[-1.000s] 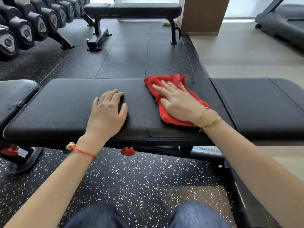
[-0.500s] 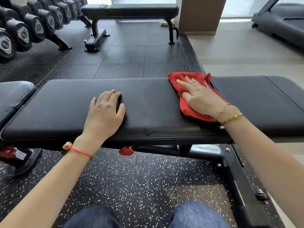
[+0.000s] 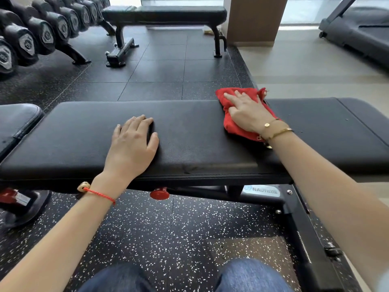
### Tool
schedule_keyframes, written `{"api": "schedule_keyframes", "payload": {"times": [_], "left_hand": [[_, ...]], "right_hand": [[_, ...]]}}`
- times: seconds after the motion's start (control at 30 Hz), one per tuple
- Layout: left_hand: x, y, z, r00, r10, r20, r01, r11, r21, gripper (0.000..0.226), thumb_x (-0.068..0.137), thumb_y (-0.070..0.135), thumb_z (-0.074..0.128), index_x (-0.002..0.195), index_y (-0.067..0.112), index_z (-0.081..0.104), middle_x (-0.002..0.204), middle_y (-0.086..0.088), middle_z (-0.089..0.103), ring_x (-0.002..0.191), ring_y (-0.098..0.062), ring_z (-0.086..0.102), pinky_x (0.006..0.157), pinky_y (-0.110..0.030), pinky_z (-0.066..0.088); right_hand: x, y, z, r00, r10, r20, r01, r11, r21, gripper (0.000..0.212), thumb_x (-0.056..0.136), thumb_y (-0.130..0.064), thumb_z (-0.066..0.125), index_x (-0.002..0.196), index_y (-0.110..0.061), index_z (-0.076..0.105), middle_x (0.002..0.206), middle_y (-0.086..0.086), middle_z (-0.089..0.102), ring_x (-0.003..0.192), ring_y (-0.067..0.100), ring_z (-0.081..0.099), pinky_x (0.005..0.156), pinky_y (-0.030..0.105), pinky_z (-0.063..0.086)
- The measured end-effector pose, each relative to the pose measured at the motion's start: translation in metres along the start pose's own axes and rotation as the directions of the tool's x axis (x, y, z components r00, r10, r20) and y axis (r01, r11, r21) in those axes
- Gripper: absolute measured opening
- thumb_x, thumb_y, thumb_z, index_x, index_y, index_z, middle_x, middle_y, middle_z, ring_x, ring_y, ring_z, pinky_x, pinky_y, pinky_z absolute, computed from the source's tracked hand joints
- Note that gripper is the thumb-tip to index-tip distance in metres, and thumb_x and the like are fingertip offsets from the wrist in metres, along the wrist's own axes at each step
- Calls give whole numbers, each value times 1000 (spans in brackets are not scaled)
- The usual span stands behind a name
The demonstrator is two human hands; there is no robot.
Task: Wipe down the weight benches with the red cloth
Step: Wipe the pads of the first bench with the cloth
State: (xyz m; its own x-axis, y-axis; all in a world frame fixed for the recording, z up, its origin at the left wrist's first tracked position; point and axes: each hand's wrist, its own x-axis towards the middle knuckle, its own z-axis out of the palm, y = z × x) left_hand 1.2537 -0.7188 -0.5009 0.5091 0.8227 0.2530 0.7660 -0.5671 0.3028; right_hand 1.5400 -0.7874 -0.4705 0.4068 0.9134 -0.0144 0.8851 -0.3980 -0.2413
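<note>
A black padded weight bench [image 3: 189,131] runs across in front of me. My right hand [image 3: 246,111] lies flat on the red cloth [image 3: 231,125], pressing it onto the pad near the seam with the right-hand pad [image 3: 328,123]. The cloth's far edge hangs over the bench's far side. My left hand [image 3: 132,144] rests palm down on the bench's middle, fingers together, holding nothing. A second flat bench [image 3: 166,14] stands further back.
A dumbbell rack [image 3: 42,32] lines the far left. Another padded seat [image 3: 14,121] sits at the left edge. The bench frame [image 3: 303,228] and a red knob [image 3: 159,193] lie below the pad. A treadmill [image 3: 357,32] stands far right, a pillar [image 3: 254,20] behind.
My right hand has slid the red cloth rightward along the pad, then toward the far edge. The left hand has stayed in place.
</note>
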Motion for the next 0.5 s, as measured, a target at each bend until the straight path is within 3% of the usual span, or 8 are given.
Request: {"api": "schedule_keyframes", "payload": {"times": [0.13,0.3,0.5], "left_hand": [[-1,2,1,1000,-2,-14,1,1000,-5,45,100,29,45,142,13,46,154,-8,39,146,-24,29,122,-49,16],[0,0,0,999,2,-38,-2,1000,-10,44,99,27,47,140,13,49,152,-8,43,144,-25,33,120,-48,19],[1,1,2,999,2,-36,-2,1000,-5,43,99,25,46,140,12,49,152,-8,43,144,-24,32,120,-49,20]], "right_hand": [[-2,-33,12,992,-126,19,126,992,-9,57,99,-25,30,154,-28,18,163,7,9,151,21,6,120,48,-5],[-53,-79,32,945,-321,-63,315,945,-82,57,99,-27,32,154,-25,18,162,10,13,150,25,11,121,47,-2],[-82,-112,47,969,-202,-143,188,977,-105,59,98,-30,31,154,-21,17,162,12,13,150,25,10,121,48,-2]]}}
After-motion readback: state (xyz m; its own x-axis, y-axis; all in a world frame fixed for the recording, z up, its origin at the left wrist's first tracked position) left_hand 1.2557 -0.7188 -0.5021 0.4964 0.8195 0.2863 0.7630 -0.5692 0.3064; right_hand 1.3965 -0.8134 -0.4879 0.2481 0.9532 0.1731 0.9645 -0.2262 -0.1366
